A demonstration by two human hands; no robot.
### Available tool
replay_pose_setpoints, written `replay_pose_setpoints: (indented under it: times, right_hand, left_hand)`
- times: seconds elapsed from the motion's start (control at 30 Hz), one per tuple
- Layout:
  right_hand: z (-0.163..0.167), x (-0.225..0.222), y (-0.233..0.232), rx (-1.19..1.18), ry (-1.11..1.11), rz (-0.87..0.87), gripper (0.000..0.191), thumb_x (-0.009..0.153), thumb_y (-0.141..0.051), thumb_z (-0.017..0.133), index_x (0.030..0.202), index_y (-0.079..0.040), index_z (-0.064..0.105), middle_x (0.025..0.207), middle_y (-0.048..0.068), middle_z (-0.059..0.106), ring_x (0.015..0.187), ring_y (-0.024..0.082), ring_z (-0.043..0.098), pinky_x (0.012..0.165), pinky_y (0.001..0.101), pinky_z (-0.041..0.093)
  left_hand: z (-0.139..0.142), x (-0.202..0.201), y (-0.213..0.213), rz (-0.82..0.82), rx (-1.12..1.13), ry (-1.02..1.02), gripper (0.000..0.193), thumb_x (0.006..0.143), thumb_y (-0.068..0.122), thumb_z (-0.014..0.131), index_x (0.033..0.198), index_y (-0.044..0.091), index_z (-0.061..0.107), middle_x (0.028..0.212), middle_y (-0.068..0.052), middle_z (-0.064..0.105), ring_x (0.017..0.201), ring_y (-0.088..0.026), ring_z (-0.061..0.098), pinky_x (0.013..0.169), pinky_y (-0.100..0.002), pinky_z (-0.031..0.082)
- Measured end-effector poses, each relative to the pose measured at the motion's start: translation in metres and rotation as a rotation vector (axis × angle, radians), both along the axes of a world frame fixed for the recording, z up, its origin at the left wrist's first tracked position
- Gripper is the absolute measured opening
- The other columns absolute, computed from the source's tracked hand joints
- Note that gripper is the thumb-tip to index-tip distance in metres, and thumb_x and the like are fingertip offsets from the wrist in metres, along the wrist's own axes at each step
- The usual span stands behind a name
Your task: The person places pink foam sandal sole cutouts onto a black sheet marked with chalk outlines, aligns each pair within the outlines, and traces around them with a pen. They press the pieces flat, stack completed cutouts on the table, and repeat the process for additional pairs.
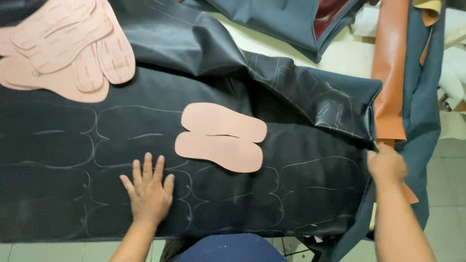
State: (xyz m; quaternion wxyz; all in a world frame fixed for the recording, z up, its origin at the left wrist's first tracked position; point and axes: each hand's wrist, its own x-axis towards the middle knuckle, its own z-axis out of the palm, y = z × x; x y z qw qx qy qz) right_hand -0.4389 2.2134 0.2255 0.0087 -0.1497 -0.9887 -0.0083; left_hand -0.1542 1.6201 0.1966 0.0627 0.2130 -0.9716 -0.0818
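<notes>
A large black sheet of leather-like material (58, 194) covers the table, marked with pale chalk outlines of sole shapes. My left hand (148, 189) lies flat on it with the fingers spread, near the front edge. My right hand (386, 164) grips the sheet's right edge, where the material is folded back over itself. Two pink sole-shaped templates (221, 137) lie side by side on the sheet, just beyond my left hand and apart from it.
A pile of several pink sole templates (68, 43) sits at the far left. An orange-brown strip of material (390, 73) hangs at the right beside dark blue fabric (422, 106). More dark fabric (272, 22) is heaped at the back on the pale tabletop (340, 53).
</notes>
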Motion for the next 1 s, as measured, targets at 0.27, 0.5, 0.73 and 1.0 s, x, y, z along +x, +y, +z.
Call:
replay_pose_setpoints:
  times: [0.27,0.5,0.73,1.0]
  right_hand:
    - [0.005,-0.001,0.051,-0.122,-0.034,-0.009,0.046,0.087,-0.045,0.077,0.115,-0.008,0.076,0.113,0.021,0.074,0.107,0.043,0.068,0.091,0.0534,0.053]
    - [0.005,0.033,-0.042,-0.179,0.316,0.236,0.031,0.097,-0.032,0.075,0.112,-0.007,0.066,0.121,0.015,0.061,0.109,0.039,0.064,0.090,0.0498,0.052]
    - [0.001,0.009,-0.120,-0.206,0.260,0.381,0.049,0.085,-0.029,0.073,0.132,-0.016,0.067,0.138,0.015,0.057,0.102,0.040,0.065,0.081,0.0514,0.054]
    - [0.032,-0.109,-0.046,0.117,0.238,0.518,0.022,0.100,-0.034,0.064,0.111,-0.020,0.076,0.116,0.016,0.062,0.104,0.039,0.067,0.088,0.0526,0.055]
  left_hand:
    - [-0.001,0.009,-0.012,0.049,0.071,-0.011,0.065,0.097,0.047,0.046,0.156,0.022,0.037,0.167,-0.004,0.026,0.155,-0.029,0.020,0.119,-0.070,0.004]
    - [-0.006,-0.003,0.005,0.057,0.027,0.071,0.069,0.096,0.043,0.049,0.157,0.014,0.035,0.169,-0.015,0.022,0.156,-0.040,0.015,0.115,-0.076,0.003]
    - [-0.004,-0.015,0.029,0.068,0.074,-0.002,0.067,0.093,0.047,0.051,0.154,0.024,0.038,0.166,-0.014,0.019,0.152,-0.046,0.011,0.114,-0.074,0.002]
    - [-0.011,-0.010,0.035,0.052,-0.001,0.049,0.067,0.092,0.049,0.046,0.154,0.025,0.037,0.167,-0.012,0.019,0.153,-0.044,0.012,0.116,-0.073,0.004]
